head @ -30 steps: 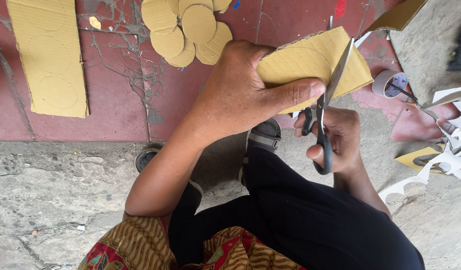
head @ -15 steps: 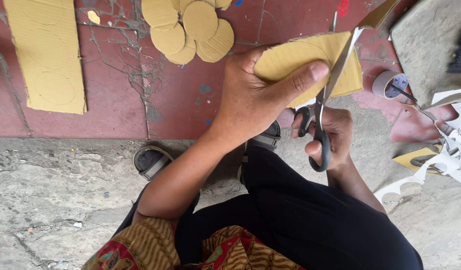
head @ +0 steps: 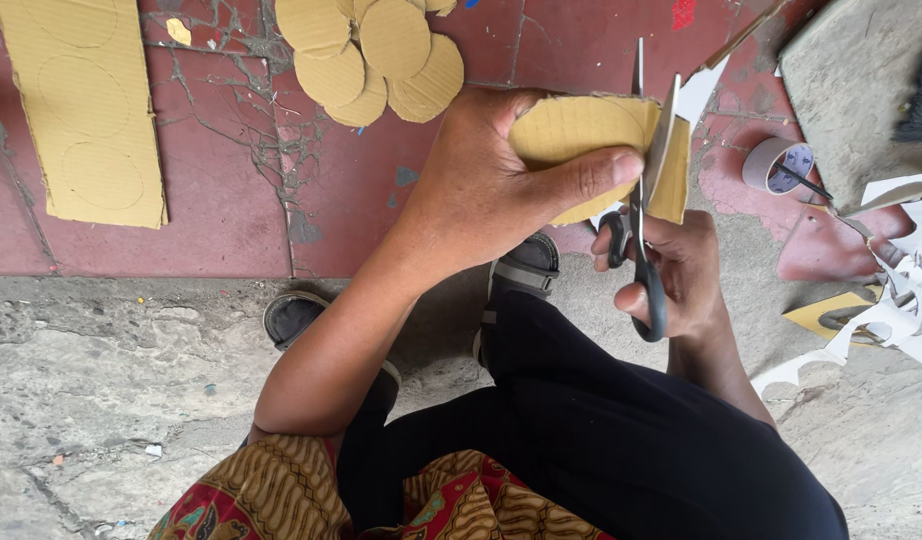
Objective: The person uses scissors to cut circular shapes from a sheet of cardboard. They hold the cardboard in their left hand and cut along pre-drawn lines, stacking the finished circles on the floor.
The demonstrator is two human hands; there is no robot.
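Left hand (head: 481, 190) gripping cardboard piece (head: 581, 135), fingers clamped on it; right hand (head: 681, 275) working black-handled scissors (head: 643, 230), fingers closed through loops, blades parted around cardboard edge.

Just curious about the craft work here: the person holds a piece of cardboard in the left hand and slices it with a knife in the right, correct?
Not quite. The right hand works black-handled scissors, not a knife, as the head view shows. The rest holds: the left hand grips the piece of cardboard while the blades cut along its edge.
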